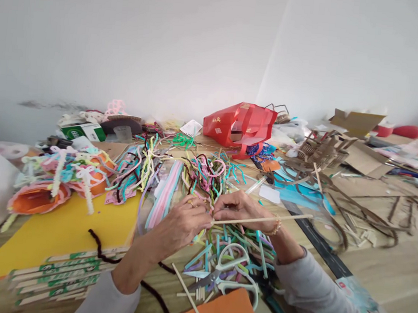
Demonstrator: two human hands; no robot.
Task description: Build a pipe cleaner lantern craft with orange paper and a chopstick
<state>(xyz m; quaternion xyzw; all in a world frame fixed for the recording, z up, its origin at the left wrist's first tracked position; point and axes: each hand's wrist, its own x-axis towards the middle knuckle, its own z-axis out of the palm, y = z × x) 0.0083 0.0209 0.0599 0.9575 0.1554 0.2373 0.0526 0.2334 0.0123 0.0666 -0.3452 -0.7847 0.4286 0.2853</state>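
My right hand (239, 211) holds a thin wooden stick (262, 220), which runs out to the right past my wrist. My left hand (184, 220) meets the stick's tip, with its fingers pinched on a thin strand of pipe cleaner; the fingers hide the exact grip. Pastel and dark pipe cleaners (203, 175) lie in a tangled heap just beyond my hands. Below them, scissors with pale green handles (221, 275) rest among cut teal and green pipe cleaner pieces (240, 246).
A yellow card sheet (60, 243) lies at left, under a dark brown pipe cleaner (98, 247) and beside finished pipe cleaner flowers on orange (57, 178). Green-labelled packs (58, 275) sit at lower left, orange felt (218, 311) at bottom, a red bag (238, 125) behind, cardboard scraps (358, 197) at right.
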